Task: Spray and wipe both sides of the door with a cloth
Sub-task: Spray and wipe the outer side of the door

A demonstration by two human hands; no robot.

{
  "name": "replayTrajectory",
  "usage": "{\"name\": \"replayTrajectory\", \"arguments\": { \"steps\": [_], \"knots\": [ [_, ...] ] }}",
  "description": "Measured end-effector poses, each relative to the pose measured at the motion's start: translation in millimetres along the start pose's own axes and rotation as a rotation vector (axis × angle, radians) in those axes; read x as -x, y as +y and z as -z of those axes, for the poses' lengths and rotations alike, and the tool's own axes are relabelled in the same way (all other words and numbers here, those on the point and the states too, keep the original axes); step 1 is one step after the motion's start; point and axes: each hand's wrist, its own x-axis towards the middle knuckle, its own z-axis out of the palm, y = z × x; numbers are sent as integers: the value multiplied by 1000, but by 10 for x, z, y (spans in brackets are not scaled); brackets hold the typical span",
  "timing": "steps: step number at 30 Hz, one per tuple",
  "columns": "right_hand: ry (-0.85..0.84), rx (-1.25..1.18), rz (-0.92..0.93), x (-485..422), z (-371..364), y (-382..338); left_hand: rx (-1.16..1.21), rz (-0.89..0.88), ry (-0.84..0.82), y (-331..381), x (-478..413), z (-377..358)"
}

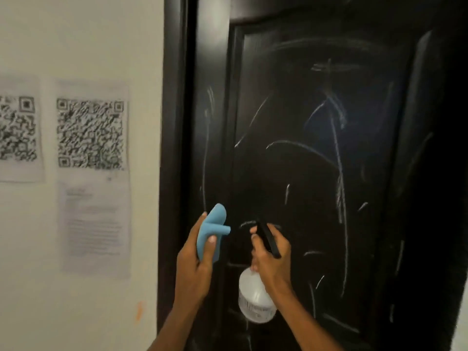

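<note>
A black panelled door (316, 158) fills the right of the view, streaked with pale smears and scribble marks. My left hand (195, 262) is closed around a folded blue cloth (211, 231), held up just in front of the door's left stile. My right hand (272, 257) grips the black trigger head of a clear spray bottle (255, 297), whose white body hangs below the hand. The bottle's nozzle points up and left toward the door panel. The two hands are about a hand's width apart.
The black door frame (174, 148) stands left of the door. On the white wall (76, 34) hang sheets of paper: two QR-code prints (91, 133) and a text page (95, 229) below them. An orange mark (138, 310) sits low on the wall.
</note>
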Motion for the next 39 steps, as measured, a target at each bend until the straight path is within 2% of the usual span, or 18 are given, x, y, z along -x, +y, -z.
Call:
{"name": "replayTrajectory", "arguments": {
  "steps": [8, 11, 14, 18, 25, 33, 39],
  "knots": [
    [105, 94, 198, -1331, 1048, -1466, 111, -277, 19, 693, -1074, -1387],
    [112, 129, 282, -1749, 1188, -1995, 63, -332, 93, 1002, -1397, -1662],
    [117, 139, 350, -2118, 1198, -2416, -84, -440, 156, 1351, -1746, -1771],
    [110, 112, 393, -2531, 1063, -2806, -248, -571, 217, 1704, -2274, -1717],
    [79, 28, 425, -2954, 462, -3049, -462, -639, 311, 1870, -2933, -1389],
    [13, -57, 443, -3291, -435, -3048, -552, -678, 344, 1687, -3565, -849],
    [14, -53, 463, -3494, -818, -3033, -575, -719, 312, 1466, -3933, -606]
  ]
}}
